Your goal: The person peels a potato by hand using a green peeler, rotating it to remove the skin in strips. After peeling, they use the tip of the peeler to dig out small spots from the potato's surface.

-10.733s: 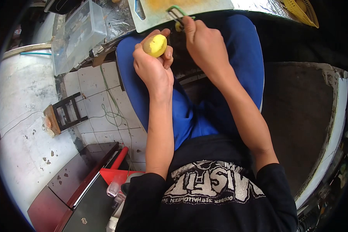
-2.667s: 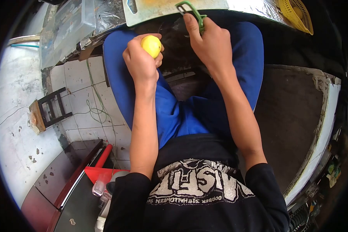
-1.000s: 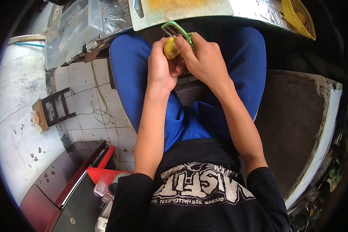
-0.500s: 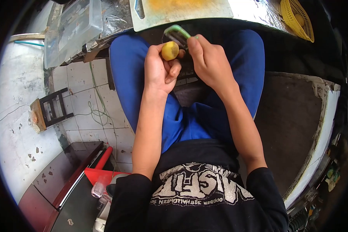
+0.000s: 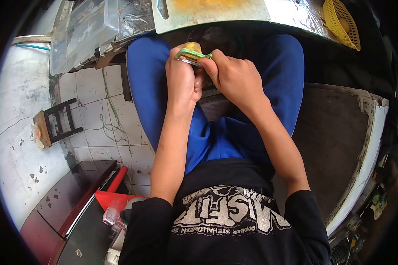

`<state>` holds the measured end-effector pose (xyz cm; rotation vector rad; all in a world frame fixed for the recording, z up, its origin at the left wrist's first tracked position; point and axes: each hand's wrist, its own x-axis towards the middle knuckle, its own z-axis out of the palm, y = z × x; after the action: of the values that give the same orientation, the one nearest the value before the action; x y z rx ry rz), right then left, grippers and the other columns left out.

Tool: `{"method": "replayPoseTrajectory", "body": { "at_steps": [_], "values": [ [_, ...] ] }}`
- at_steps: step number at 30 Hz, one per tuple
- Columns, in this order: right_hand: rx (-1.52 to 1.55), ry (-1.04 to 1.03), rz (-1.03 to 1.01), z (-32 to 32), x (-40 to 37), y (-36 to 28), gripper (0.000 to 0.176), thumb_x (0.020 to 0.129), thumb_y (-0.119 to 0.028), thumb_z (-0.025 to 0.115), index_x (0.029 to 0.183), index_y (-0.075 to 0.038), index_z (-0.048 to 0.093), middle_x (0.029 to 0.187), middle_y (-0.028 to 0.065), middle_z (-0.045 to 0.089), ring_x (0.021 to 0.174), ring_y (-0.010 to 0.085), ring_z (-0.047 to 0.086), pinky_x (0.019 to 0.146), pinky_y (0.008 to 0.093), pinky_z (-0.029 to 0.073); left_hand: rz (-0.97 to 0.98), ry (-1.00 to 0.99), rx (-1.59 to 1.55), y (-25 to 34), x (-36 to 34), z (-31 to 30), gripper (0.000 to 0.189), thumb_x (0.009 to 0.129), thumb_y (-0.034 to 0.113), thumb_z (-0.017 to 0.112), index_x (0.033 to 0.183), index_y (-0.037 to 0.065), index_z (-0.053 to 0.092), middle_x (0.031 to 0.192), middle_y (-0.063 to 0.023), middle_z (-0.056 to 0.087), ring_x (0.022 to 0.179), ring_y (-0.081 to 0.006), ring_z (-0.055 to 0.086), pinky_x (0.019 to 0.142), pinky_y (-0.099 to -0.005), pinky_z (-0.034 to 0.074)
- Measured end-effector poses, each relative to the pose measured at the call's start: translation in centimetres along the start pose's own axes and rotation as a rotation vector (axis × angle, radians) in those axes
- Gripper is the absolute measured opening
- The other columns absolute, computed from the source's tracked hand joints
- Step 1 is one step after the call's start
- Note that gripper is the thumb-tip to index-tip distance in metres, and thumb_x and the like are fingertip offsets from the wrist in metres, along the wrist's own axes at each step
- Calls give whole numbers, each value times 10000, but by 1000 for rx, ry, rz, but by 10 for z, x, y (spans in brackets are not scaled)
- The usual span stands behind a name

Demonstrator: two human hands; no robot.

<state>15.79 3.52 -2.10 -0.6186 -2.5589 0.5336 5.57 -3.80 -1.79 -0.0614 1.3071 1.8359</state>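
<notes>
Between my knees, my left hand (image 5: 181,79) is closed around a small yellow, round piece of produce (image 5: 193,46), whose top shows above the fingers. A green-handled peeler (image 5: 193,55) lies across the near side of the piece. My right hand (image 5: 234,73) grips the peeler's handle from the right. The peeler's head covers part of the piece, so I cannot make out whether the blade touches it.
A stained white cutting board (image 5: 216,22) lies on the foil-covered counter (image 5: 298,15) ahead. A clear plastic bin (image 5: 84,39) is at its left, a yellow basket (image 5: 340,26) at its right. A small dark stool (image 5: 59,123) stands at the left.
The peeler has moved left and down, from raised beside the yellow piece to across it. My right hand has shifted with it, and my left hand has turned, its fingers now mostly hidden.
</notes>
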Motion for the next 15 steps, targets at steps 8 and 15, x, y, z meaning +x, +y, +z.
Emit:
{"method": "replayPoseTrajectory", "body": {
  "at_steps": [8,15],
  "values": [
    [13,112,34,4,4,-13,446,946,-431,533,669,-85,481,486,96,550,403,305,559,362,388,435,264,116,-101,-14,3,10,282,964,228,404,918,13,580,608,-29,517,352,-88,394,293,-224,280],
    [84,162,52,7,9,-4,442,953,-412,530,675,-72,482,488,113,550,412,325,558,370,404,436,175,89,110,1,-8,8,341,978,266,326,830,42,537,603,-34,509,345,-87,365,291,-219,263]
  ]
}}
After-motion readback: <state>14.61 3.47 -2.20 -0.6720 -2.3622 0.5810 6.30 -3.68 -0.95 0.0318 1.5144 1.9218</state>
